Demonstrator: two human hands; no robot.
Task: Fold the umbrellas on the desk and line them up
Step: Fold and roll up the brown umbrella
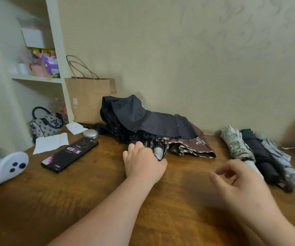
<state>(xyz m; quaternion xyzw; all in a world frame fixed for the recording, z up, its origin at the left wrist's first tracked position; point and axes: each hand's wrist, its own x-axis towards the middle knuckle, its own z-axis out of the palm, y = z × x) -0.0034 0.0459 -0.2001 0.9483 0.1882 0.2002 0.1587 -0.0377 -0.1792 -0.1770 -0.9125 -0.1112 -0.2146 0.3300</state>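
Note:
Two unfolded umbrellas lie in a heap at the back of the wooden desk (pixel 178 201): a black umbrella (pixel 143 118) on top and a brown patterned umbrella (pixel 192 146) under it. My left hand (pixel 143 162) is closed around the brown umbrella's grey handle (pixel 158 153). Three folded umbrellas lie side by side at the right: a pale green printed one (pixel 235 142), a black one (pixel 260 153) and a grey striped one (pixel 276 153). My right hand (pixel 240 181) hovers just left of them, fingers loosely apart, holding nothing.
A black phone box (pixel 70 153), a round silver compact (pixel 90 134) and white papers (pixel 51 142) lie at the left. A brown paper bag (pixel 88 100) leans on the wall by a shelf unit. A white controller (pixel 6 167) sits at the left edge.

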